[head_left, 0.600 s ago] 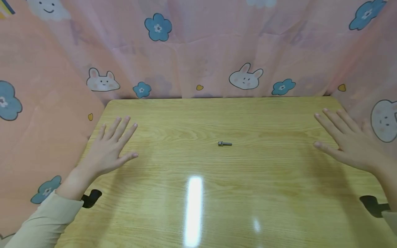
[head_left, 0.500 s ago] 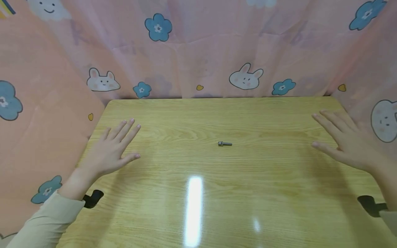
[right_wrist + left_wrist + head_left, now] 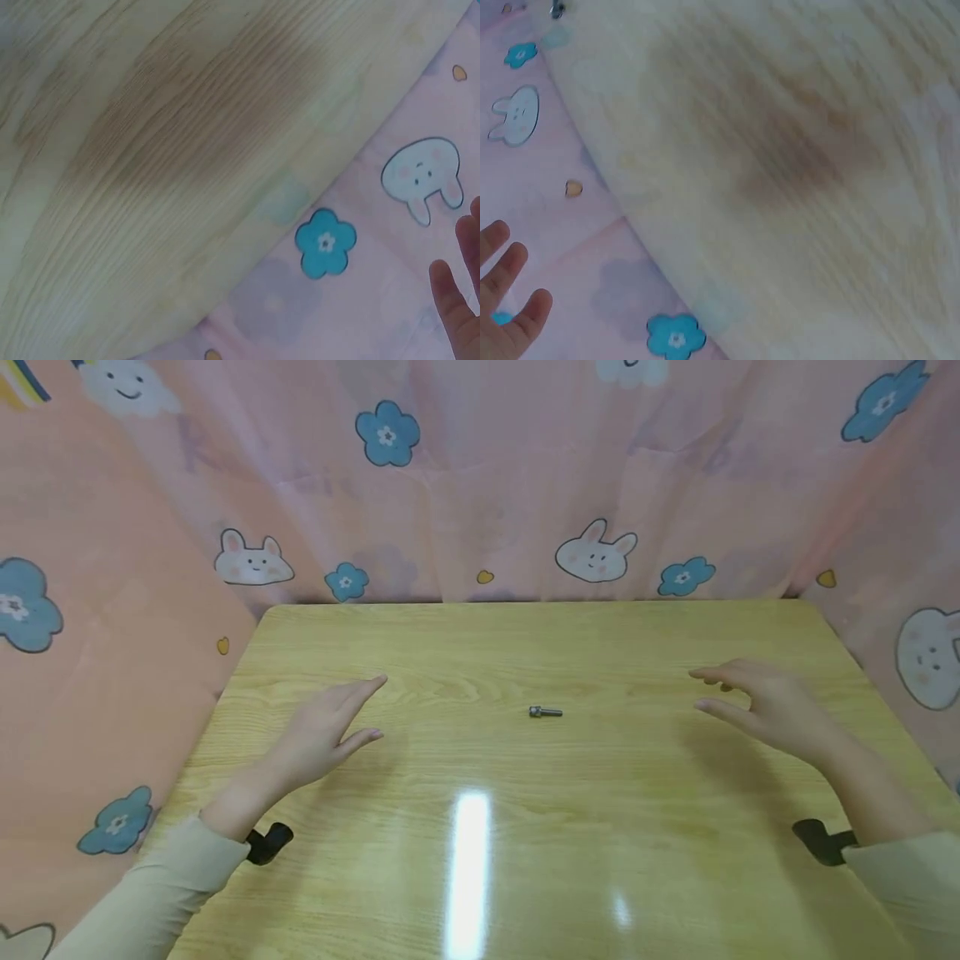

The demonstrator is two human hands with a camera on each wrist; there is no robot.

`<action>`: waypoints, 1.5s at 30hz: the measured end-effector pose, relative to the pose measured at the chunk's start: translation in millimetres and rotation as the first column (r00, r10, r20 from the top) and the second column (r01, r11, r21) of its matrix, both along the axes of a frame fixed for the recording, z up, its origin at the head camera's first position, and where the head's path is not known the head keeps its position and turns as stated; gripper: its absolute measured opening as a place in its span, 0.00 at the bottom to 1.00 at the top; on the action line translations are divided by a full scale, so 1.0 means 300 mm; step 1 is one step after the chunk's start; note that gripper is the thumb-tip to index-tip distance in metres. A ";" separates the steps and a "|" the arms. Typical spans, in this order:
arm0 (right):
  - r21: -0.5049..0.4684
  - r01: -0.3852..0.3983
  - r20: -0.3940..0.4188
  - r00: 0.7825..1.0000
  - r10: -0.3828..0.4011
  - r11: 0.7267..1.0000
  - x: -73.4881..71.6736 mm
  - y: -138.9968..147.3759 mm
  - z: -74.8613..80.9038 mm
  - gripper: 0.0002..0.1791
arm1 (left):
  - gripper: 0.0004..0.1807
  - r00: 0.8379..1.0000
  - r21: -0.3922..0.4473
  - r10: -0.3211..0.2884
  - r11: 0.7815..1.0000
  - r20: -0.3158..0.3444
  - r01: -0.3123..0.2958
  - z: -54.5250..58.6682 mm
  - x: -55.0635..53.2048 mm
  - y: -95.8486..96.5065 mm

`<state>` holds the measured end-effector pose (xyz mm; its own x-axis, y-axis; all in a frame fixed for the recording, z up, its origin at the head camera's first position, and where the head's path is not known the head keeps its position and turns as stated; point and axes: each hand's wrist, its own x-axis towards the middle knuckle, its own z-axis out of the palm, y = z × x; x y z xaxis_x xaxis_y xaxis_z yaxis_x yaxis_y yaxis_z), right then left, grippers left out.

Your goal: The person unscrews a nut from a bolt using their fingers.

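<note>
A small metal bolt (image 3: 545, 712) lies on the wooden table (image 3: 480, 643) in the head view, its thick end toward the left and its thin shank toward the right. At the top left of the left wrist view the same bolt (image 3: 557, 9) shows at the frame's edge. My left hand (image 3: 322, 735) is held over the table to the left of the bolt, fingers extended and thumb apart, holding nothing. On the other side my right hand (image 3: 772, 706) hovers with its fingers slightly bent and thumb spread, also holding nothing. Both hands cast shadows on the tabletop.
A pink printed curtain (image 3: 480, 485) encloses the table at the back and both sides. A bright light reflection (image 3: 468, 868) shows on the tabletop near the front. Black mounts (image 3: 270, 843) stick out from the wrists by the sleeves.
Both hands have moved inward toward the bolt and turned, fingers less spread than before. The bolt stays in place on the table. The head view has shifted slightly.
</note>
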<state>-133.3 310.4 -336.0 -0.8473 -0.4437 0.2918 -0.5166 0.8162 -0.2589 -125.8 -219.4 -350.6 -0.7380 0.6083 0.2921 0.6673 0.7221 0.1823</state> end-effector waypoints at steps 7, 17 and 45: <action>-0.029 -0.083 0.046 0.995 0.084 0.996 -0.030 -0.075 -0.033 0.20 | 0.36 0.997 0.054 -0.061 0.997 0.055 0.058 -0.064 -0.018 0.088; -0.043 -0.155 0.087 0.984 0.158 0.987 -0.081 -0.179 -0.071 0.18 | 0.29 0.990 0.111 -0.084 0.991 0.110 0.072 -0.093 -0.057 0.194; -0.097 -0.190 0.351 0.912 0.212 0.977 -0.202 -0.428 -0.211 0.16 | 0.20 0.926 0.152 -0.098 0.987 0.364 0.045 -0.185 -0.198 0.485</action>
<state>-194.0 182.0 -399.5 -0.7947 -0.6068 0.0175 -0.5320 0.6822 -0.5015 -185.3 -73.9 -406.1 -0.7658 0.6363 0.0926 0.5821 0.6249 0.5203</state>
